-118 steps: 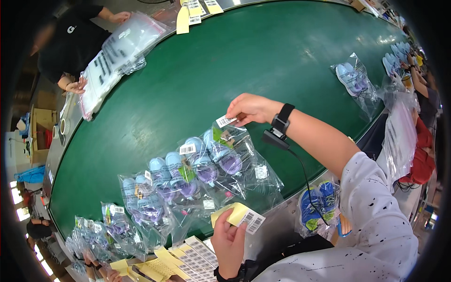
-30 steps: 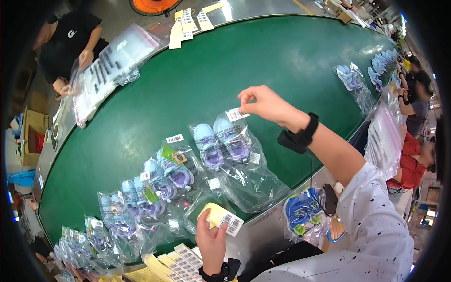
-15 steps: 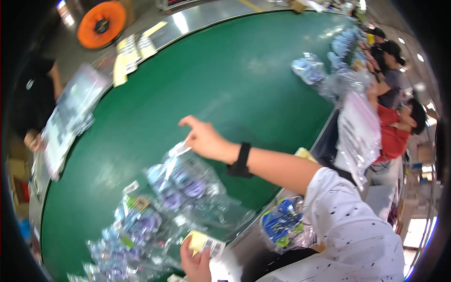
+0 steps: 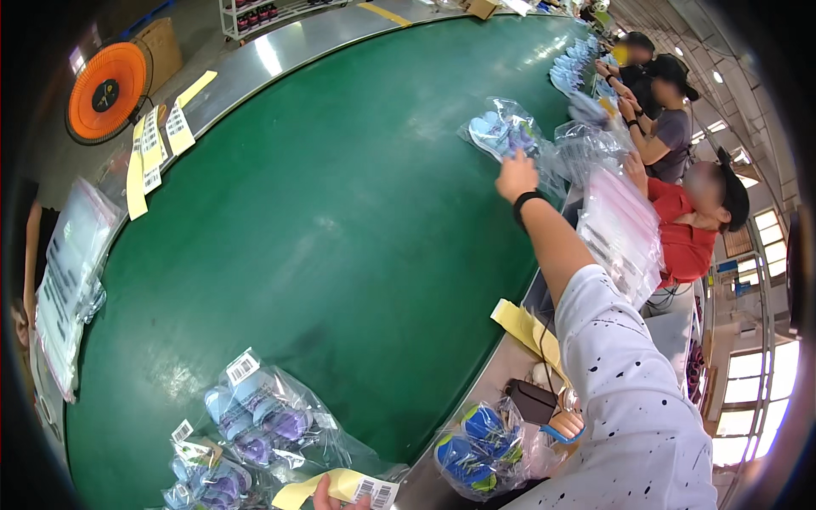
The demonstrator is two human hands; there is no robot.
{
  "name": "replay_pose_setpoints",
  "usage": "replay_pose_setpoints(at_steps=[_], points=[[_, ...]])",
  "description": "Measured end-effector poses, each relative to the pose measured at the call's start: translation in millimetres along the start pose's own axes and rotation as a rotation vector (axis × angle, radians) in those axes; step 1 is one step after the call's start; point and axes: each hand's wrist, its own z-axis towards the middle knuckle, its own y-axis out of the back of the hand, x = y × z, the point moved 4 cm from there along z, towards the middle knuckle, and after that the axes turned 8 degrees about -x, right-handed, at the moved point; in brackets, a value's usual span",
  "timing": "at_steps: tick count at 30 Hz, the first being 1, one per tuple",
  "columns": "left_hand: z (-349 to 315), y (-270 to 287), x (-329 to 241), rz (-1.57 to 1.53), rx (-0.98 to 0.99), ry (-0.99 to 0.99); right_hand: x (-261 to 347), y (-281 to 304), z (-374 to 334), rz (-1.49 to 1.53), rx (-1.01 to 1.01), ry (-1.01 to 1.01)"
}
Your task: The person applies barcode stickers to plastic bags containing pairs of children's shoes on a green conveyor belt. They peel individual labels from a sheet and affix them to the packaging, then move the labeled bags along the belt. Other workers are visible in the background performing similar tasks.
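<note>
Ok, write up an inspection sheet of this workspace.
Surface: green tabletop, glossy in patches.
Things: bagged blue-purple shoes, lower left, with a white label; another bagged pair, upper right.
Clutter: blue-green shoes, bagged, lower right; clear bags at left.
Grips: left grip, partly cut off, holds a yellow label strip; right grip is at the upper pair, contact unclear.
Cables: thin dark cable, lower right.
Surroundings: orange fan, upper left; people along the right.
</note>
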Motion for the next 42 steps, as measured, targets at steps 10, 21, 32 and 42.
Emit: replay_pose_setpoints(at_steps=[10, 21, 32, 42], points=[[-1, -4, -10, 0.259, 0.051, -0.068, 0, -52, 33, -0.262, 0.168, 0.311], [-2, 7, -16, 0.102, -0.155, -0.123, 148, 87, -94, 0.918, 0.428, 0.551], [-14, 25, -49, 0.044, -0.149, -0.344, 202, 301, -335, 1.710, 1.007, 1.053], [-22, 20, -36, -0.207, -0.039, -0.233, 175, 320, -355, 1.719, 0.370, 1.221]])
